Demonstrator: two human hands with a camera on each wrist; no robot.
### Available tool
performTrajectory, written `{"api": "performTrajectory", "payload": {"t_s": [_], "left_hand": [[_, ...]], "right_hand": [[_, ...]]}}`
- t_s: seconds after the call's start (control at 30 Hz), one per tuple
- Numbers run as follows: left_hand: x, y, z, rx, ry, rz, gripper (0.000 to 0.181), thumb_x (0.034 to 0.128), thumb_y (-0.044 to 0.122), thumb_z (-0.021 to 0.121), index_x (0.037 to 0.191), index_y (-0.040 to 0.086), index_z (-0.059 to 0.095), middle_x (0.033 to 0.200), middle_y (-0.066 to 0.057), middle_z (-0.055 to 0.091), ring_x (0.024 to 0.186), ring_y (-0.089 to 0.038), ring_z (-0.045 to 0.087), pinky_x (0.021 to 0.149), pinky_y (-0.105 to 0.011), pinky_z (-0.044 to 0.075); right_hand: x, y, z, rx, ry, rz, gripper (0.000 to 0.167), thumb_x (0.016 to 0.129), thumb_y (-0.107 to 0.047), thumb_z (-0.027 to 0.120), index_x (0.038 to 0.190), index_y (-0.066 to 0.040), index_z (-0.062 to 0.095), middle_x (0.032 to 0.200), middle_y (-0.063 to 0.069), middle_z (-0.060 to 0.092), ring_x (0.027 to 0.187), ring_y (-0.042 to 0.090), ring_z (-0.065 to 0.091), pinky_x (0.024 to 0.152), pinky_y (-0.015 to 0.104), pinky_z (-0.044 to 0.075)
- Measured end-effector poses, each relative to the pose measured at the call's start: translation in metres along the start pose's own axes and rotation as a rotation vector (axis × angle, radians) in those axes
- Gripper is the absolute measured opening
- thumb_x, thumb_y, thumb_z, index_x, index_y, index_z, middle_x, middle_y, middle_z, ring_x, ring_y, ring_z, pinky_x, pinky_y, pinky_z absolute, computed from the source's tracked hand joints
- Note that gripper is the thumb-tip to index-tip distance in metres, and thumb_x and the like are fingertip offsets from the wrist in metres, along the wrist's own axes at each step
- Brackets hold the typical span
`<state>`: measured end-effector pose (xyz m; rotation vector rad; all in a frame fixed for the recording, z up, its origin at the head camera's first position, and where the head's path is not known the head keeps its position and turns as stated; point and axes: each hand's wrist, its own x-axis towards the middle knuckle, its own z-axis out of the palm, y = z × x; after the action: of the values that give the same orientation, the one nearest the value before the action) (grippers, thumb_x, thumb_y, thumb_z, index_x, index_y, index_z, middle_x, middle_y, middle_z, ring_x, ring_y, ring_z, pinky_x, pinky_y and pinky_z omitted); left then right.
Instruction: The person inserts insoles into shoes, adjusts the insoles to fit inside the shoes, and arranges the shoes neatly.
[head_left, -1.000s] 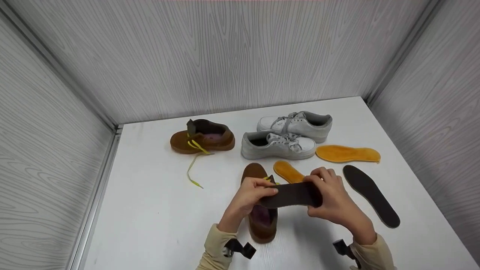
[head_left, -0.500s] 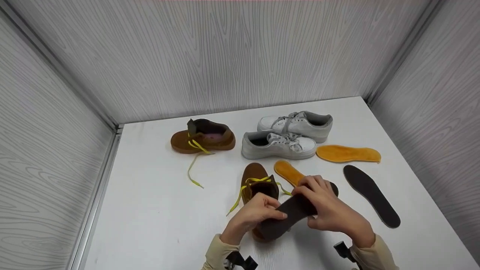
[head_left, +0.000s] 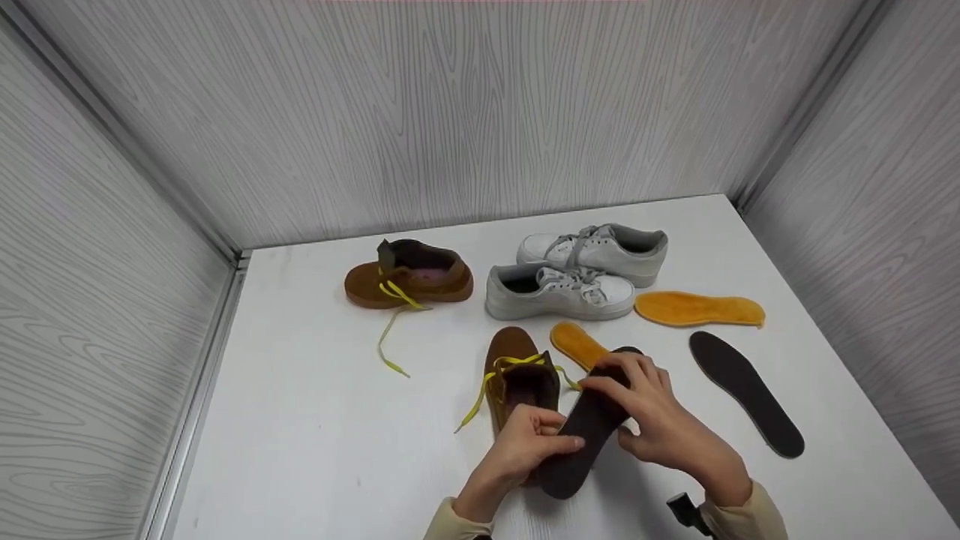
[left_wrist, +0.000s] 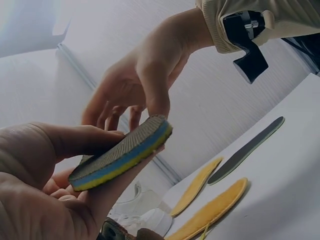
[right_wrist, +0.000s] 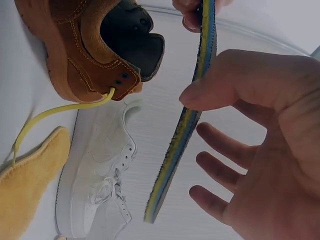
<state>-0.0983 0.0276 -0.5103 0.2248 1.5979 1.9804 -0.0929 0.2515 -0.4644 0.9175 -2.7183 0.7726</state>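
Observation:
Both hands hold one dark insole [head_left: 586, 427] in the air, slanting over the right side of a brown shoe [head_left: 511, 344] with loose yellow laces. The left hand [head_left: 523, 450] pinches its lower part between thumb and fingers. Higher up, the right hand [head_left: 646, 412] grips the other part between thumb and fingers. Blue and yellow layers show along the insole's edge [left_wrist: 122, 162] in the left wrist view. In the right wrist view, the insole [right_wrist: 181, 135] is seen edge-on, near the brown shoe's opening [right_wrist: 131, 37]. The insole covers part of the shoe's heel in the head view.
Another brown shoe [head_left: 409, 274] stands at the back left, one yellow lace trailing. Two white sneakers [head_left: 559, 292] sit at the back. One orange insole [head_left: 699, 308] and a dark insole [head_left: 746, 394] lie at right; a second orange insole [head_left: 576, 344] is partly covered by the right hand.
The held insole has turned from roughly level to a steep slant, its left-hand end moving down and toward the person. The brown shoe's laces and opening have come into view.

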Motion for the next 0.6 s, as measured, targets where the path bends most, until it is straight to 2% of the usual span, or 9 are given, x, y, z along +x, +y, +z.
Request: {"api": "performTrajectory", "payload": {"t_s": [0.1,0.17,0.23,0.3,0.37,0.4,0.47,0.57,0.6], "left_hand": [[-0.001,-0.003,0.002,-0.024,0.042,0.055,0.012,0.081,0.0,0.076,0.089,-0.007,0.074,0.077,-0.017,0.073,0.068,-0.021,0.072,0.061,-0.03,0.057],[-0.002,-0.006,0.004,-0.039,0.091,0.083,0.011,0.0815,0.0,0.076,0.088,-0.008,0.073,0.077,-0.017,0.073,0.07,-0.022,0.072,0.062,-0.031,0.057],[-0.004,-0.007,0.007,-0.061,0.15,0.104,0.011,0.0813,-0.002,0.075,0.088,-0.009,0.072,0.078,-0.018,0.073,0.072,-0.023,0.072,0.064,-0.032,0.058],[-0.005,-0.009,0.011,-0.079,0.217,0.12,0.013,0.0816,-0.003,0.075,0.093,-0.008,0.074,0.082,-0.019,0.073,0.075,-0.025,0.073,0.066,-0.033,0.058],[-0.006,-0.011,0.016,-0.098,0.275,0.14,0.015,0.0814,-0.004,0.075,0.096,-0.008,0.074,0.084,-0.019,0.074,0.077,-0.026,0.073,0.068,-0.033,0.058],[-0.007,-0.012,0.019,-0.097,0.301,0.151,0.016,0.0814,-0.003,0.075,0.097,-0.007,0.075,0.085,-0.018,0.074,0.078,-0.026,0.073,0.068,-0.033,0.058],[-0.009,-0.015,0.025,-0.089,0.35,0.175,0.016,0.0819,-0.001,0.075,0.098,-0.005,0.076,0.086,-0.016,0.074,0.079,-0.024,0.073,0.068,-0.031,0.058],[-0.013,-0.022,0.034,-0.075,0.402,0.187,0.015,0.0821,0.001,0.076,0.097,-0.002,0.077,0.087,-0.013,0.075,0.079,-0.02,0.072,0.068,-0.028,0.056],[-0.015,-0.025,0.037,-0.072,0.414,0.181,0.015,0.082,0.001,0.076,0.097,-0.001,0.077,0.087,-0.012,0.075,0.079,-0.018,0.072,0.068,-0.027,0.056]], "right_hand": [[-0.002,0.0,-0.002,0.046,0.086,0.042,0.084,0.058,0.013,0.072,0.134,-0.021,0.059,0.14,0.012,0.044,0.126,0.03,0.036,0.091,0.051,0.026],[-0.002,0.0,-0.002,0.099,0.214,0.052,0.075,0.062,0.014,0.073,0.13,-0.016,0.063,0.136,0.012,0.049,0.123,0.029,0.041,0.096,0.047,0.028],[-0.002,-0.002,-0.002,0.144,0.361,0.087,0.06,0.067,0.013,0.073,0.121,-0.011,0.067,0.126,0.009,0.056,0.113,0.025,0.05,0.094,0.037,0.034],[0.001,-0.006,0.0,0.164,0.495,0.148,0.047,0.07,0.013,0.074,0.113,-0.008,0.069,0.114,0.007,0.062,0.097,0.021,0.058,0.084,0.027,0.043],[0.004,-0.011,0.005,0.164,0.565,0.255,0.04,0.074,0.009,0.077,0.11,-0.007,0.069,0.105,0.007,0.064,0.081,0.017,0.061,0.069,0.026,0.049],[0.006,-0.015,0.009,0.15,0.57,0.326,0.037,0.077,0.002,0.079,0.111,-0.006,0.068,0.104,0.007,0.064,0.076,0.017,0.061,0.064,0.027,0.049],[0.01,-0.022,0.017,0.116,0.535,0.459,0.043,0.08,-0.015,0.082,0.119,-0.007,0.065,0.107,0.01,0.063,0.073,0.017,0.062,0.061,0.033,0.052],[0.017,-0.032,0.028,0.097,0.413,0.62,0.067,0.081,-0.043,0.08,0.133,-0.007,0.057,0.121,0.015,0.058,0.078,0.023,0.063,0.066,0.041,0.052],[0.019,-0.035,0.032,0.092,0.373,0.658,0.076,0.08,-0.051,0.079,0.138,-0.008,0.053,0.125,0.016,0.055,0.084,0.027,0.064,0.07,0.044,0.052]]}}
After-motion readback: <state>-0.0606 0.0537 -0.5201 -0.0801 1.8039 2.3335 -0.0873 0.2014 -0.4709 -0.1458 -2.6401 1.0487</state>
